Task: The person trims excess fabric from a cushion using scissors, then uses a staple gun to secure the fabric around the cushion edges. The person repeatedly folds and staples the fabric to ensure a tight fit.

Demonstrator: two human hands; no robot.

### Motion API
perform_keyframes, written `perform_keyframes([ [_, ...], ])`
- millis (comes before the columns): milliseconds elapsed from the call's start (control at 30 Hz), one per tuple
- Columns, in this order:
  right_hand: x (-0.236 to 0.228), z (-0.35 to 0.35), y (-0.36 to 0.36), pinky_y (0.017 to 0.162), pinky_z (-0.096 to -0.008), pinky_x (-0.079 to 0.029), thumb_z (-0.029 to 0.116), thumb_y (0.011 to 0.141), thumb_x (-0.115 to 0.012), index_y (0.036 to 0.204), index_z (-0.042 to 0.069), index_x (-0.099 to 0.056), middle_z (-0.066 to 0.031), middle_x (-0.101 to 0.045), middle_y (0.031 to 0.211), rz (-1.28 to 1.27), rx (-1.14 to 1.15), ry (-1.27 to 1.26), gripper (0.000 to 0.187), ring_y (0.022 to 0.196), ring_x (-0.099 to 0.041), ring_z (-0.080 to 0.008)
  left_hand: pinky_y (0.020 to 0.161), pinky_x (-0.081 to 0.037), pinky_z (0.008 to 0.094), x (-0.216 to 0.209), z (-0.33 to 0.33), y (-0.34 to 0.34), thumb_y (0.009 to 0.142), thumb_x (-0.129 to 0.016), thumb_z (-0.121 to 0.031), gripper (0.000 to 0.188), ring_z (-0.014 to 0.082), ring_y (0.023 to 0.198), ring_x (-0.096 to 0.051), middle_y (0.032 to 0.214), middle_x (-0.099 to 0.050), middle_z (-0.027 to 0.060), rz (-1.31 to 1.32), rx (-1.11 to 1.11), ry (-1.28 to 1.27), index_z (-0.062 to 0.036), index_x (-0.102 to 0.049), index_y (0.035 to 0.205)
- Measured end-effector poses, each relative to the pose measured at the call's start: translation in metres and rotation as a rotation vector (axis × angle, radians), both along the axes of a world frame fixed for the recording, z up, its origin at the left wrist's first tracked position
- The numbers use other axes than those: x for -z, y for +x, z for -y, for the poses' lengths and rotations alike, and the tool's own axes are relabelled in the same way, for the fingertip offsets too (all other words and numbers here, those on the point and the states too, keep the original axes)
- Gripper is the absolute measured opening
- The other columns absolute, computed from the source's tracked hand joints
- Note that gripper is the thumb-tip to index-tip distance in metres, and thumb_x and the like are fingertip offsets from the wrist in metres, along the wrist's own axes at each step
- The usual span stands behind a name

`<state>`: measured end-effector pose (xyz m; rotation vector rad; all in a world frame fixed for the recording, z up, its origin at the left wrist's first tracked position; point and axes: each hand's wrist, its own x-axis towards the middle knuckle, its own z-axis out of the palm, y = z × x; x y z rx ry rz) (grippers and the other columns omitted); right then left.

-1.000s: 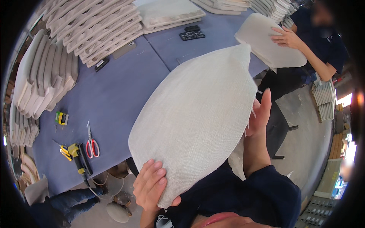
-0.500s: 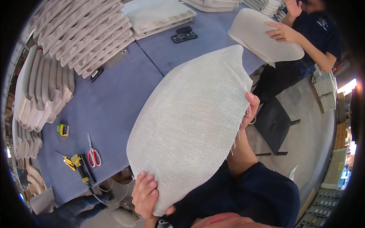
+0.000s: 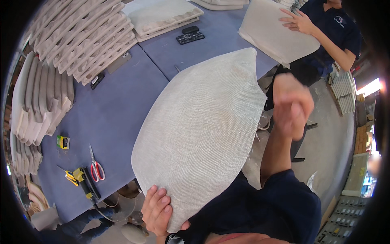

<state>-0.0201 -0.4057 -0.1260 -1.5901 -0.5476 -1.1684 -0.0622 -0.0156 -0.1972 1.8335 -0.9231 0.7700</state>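
A large curved cushion panel [image 3: 195, 138], covered in light grey woven fabric with loose threads along its right edge, fills the middle of the view. At its lower left corner my left hand [image 3: 158, 211] grips it, fingers on the fabric face and thumb at the edge. My right hand [image 3: 292, 105] is raised to the right of the panel, apart from it. Motion blurs that hand; its fingers look curled, and whether anything is in them cannot be made out.
On the blue table [image 3: 109, 118] lie red-handled scissors [image 3: 96, 168], a yellow-black staple gun [image 3: 85, 183], a yellow cutter [image 3: 71, 177] and a small box [image 3: 63, 142]. Stacked panels [image 3: 81, 36] stand at the far left. Across the table, a co-worker's hand [image 3: 298, 22] rests on another panel [image 3: 276, 34].
My right hand has let go of the panel's right edge and swung up and away to the right. My left hand keeps its hold on the corner.
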Motion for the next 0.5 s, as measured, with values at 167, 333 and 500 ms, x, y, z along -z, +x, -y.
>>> perform_keyframes([
  [167,-0.025,0.048,0.059,0.095,-0.0376,-0.049,0.035,0.112,-0.037,0.106,-0.012,-0.073,-0.0191,-0.075,0.103,-0.410,0.177,-0.230,0.060,0.099,-0.069,-0.0275,0.095,-0.058,0.0700,-0.004,-0.002,0.007,0.105,-0.053,-0.053,0.066,0.0470,0.100,-0.074,0.110,-0.070,0.0297,0.038,0.117,0.091,0.0093,-0.055,0.127],
  [333,-0.033,0.035,0.061,0.093,-0.0393,-0.052,0.046,0.116,-0.025,0.100,-0.005,-0.076,-0.0190,-0.077,0.096,-0.492,-0.286,-0.302,0.074,0.096,-0.071,-0.0276,0.100,-0.054,0.0725,-0.002,-0.006,0.005,0.105,-0.055,-0.058,0.069,0.0479,0.107,-0.074,0.114,-0.071,0.0308,-0.033,0.072,0.020,0.0074,-0.056,0.129],
  [500,-0.041,0.024,0.022,0.108,-0.0492,-0.051,0.056,0.115,-0.019,0.102,-0.003,-0.074,-0.0268,-0.076,0.110,-0.069,-1.157,0.126,0.082,0.112,-0.072,-0.0425,0.101,-0.053,0.0740,-0.004,-0.013,0.006,0.104,-0.055,-0.061,0.073,0.0484,0.107,-0.074,0.115,-0.071,0.0308,-0.053,0.078,0.026,0.0070,-0.056,0.131],
])
